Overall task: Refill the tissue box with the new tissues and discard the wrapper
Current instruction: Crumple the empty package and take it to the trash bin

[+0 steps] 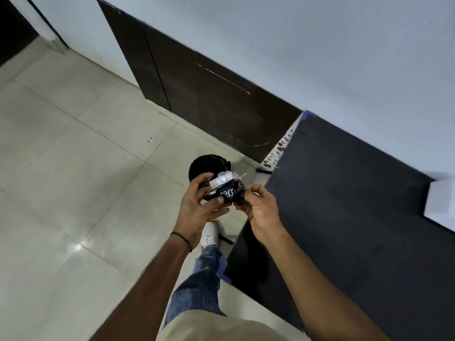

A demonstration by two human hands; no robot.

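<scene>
A crumpled black wrapper (227, 191) with white lettering and a clear plastic part at its top is held between both hands at mid-frame. My left hand (199, 205) cups its left side with thumb and fingers around it. My right hand (258, 205) pinches its right end. Right behind the wrapper, on the floor, stands a round black bin (204, 166), partly hidden by my hands. A white box (440, 200) sits at the right edge on the black table; I cannot tell whether it is the tissue box.
The black table (357, 205) fills the right side, its corner close to my right forearm. A dark wooden door (209, 99) stands behind the bin against a white wall. Pale floor tiles (73, 168) spread to the left. My leg and white shoe (209, 235) are below the hands.
</scene>
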